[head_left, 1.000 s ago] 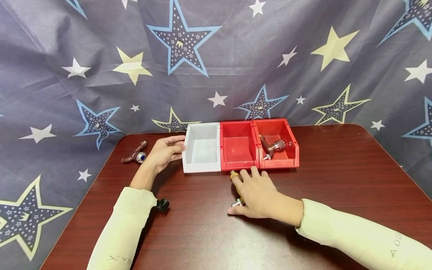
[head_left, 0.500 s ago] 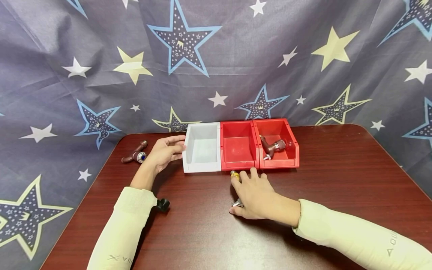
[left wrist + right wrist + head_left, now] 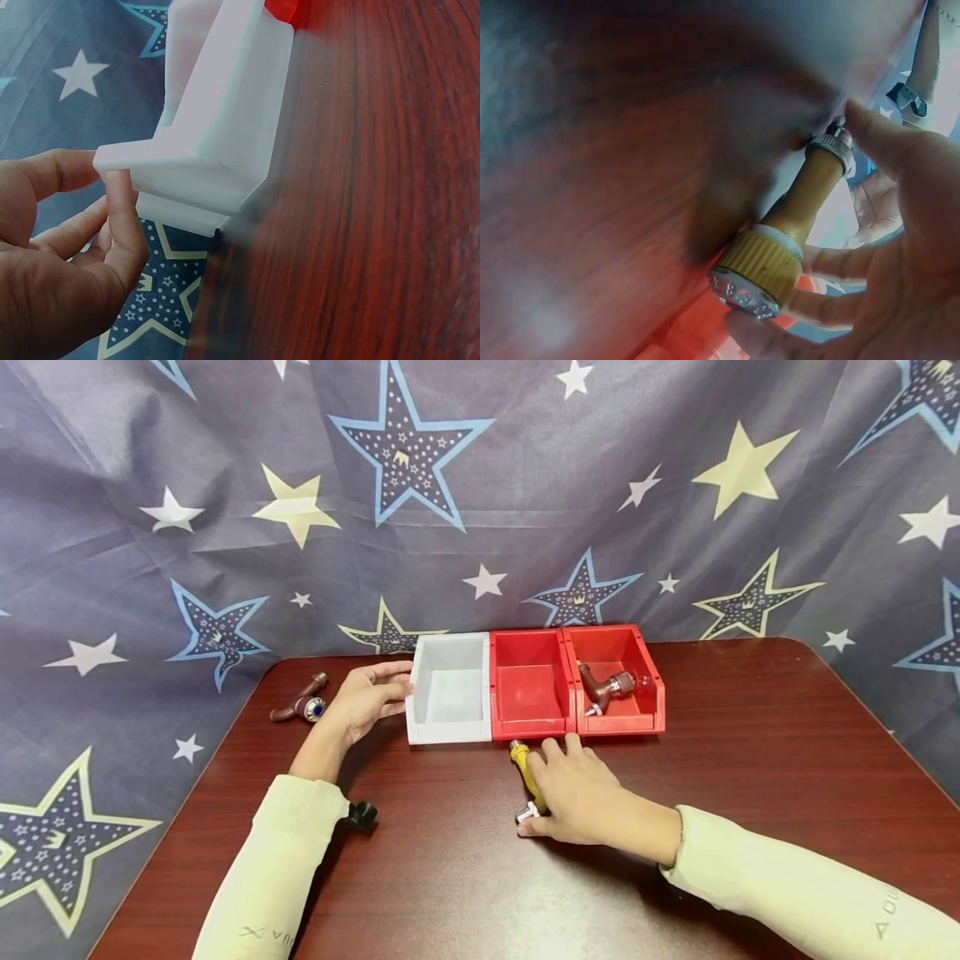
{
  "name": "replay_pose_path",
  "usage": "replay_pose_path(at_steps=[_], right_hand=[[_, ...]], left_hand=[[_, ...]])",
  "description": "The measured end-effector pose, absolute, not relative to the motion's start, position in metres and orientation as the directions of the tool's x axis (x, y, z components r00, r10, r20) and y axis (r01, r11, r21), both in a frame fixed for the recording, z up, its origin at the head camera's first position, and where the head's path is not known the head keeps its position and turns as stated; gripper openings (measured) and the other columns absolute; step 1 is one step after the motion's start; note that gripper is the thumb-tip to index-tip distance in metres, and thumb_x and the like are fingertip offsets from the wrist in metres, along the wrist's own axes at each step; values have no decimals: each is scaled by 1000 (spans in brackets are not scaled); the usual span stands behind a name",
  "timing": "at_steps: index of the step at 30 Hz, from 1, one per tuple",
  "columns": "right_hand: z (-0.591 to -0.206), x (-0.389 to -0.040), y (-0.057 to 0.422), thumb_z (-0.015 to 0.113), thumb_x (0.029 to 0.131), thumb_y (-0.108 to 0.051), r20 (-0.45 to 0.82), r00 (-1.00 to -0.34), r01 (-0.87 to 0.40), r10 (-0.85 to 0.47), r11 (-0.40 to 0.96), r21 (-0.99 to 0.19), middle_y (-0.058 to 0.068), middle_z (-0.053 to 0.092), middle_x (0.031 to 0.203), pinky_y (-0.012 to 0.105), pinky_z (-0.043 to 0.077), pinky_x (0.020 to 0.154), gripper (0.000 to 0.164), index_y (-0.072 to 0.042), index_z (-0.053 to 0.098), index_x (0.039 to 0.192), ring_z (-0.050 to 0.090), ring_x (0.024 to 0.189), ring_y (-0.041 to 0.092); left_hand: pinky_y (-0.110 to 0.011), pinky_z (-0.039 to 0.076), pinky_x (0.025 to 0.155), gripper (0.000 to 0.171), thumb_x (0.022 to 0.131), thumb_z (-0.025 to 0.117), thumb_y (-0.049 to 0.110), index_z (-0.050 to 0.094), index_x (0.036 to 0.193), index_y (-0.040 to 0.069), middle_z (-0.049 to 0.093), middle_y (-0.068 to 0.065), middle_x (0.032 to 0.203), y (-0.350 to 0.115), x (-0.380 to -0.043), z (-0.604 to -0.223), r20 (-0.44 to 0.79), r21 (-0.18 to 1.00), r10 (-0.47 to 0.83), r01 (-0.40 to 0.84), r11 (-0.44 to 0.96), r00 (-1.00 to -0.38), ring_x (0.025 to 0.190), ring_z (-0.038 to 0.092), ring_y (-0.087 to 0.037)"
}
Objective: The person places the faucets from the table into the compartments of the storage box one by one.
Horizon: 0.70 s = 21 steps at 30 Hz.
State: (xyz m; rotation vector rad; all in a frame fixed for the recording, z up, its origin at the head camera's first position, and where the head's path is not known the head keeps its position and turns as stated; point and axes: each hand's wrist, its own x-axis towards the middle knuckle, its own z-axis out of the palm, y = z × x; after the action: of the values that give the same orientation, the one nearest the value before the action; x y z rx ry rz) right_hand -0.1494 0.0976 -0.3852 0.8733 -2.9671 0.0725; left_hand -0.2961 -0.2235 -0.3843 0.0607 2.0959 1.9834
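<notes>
Clearly, left fingers (image 3: 126,225) pinch the white bin (image 3: 450,732) while the yellow tap (image 3: 801,202) lies between curled right fingers (image 3: 826,309) and thumb (image 3: 889,139).

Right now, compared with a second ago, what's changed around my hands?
Your right hand has shifted slightly to the right, uncovering more of the yellow tap; whether it grips the tap is unclear. Your left hand still pinches the edge of the white bin. The middle red bin and the loose brown tap stayed put.
</notes>
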Motion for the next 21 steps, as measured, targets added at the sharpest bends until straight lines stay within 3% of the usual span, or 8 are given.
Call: replay_pose_path(at_steps=[11,21], right_hand=[[-384,-149,99,87,74,-52,27,-843,-538,-537,840,-66,8,52,93,43,51,71,59,-7,59,100,48,92,35],[-384,-153,98,90,63,-46,1,-867,-496,-498,862,-107,7,49,95,42,46,74,65,-8,55,103,44,96,33]], left_hand=[[-25,59,77,54,96,62,-3,49,148,-1,59,-22,134,-224,-296,-385,-162,986,198,-150,71,-967,96,66,-12],[-25,59,78,54,96,61,-3,49,148,-1,57,-23,136,-224,-298,-386,-157,987,204,-146,67,-966,99,65,-14]])
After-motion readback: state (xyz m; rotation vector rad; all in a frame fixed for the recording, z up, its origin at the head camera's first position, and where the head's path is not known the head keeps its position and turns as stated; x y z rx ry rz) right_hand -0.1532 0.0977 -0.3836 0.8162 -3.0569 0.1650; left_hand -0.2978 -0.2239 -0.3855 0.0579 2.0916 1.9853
